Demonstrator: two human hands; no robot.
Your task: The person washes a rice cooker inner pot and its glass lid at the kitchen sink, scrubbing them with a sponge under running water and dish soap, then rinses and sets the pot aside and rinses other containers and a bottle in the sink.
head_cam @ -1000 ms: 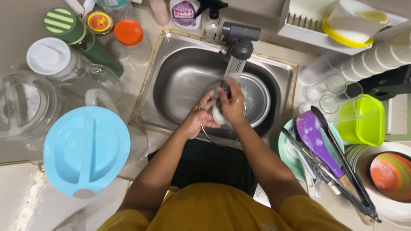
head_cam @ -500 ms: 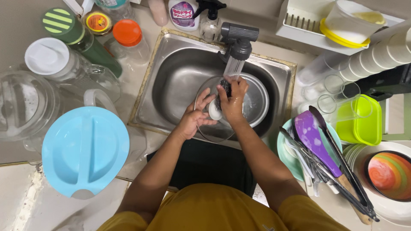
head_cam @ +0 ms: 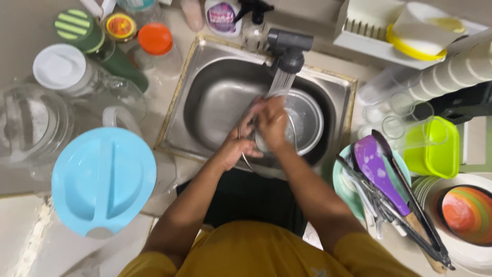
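Both hands [head_cam: 259, 131] higher, nearer tap [head_cam: 287, 51]

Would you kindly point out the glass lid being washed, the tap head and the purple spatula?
glass lid [head_cam: 247, 154], head view, lower left rim below the left hand.
tap head [head_cam: 288, 47], head view, grey spray housing.
purple spatula [head_cam: 373, 161], head view, middle of the blade.

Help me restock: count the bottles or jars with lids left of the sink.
4: a green bottle with striped cap, a small yellow-lidded jar, an orange-lidded jar, and a white-lidded glass jar. Others may sit beyond the top edge.
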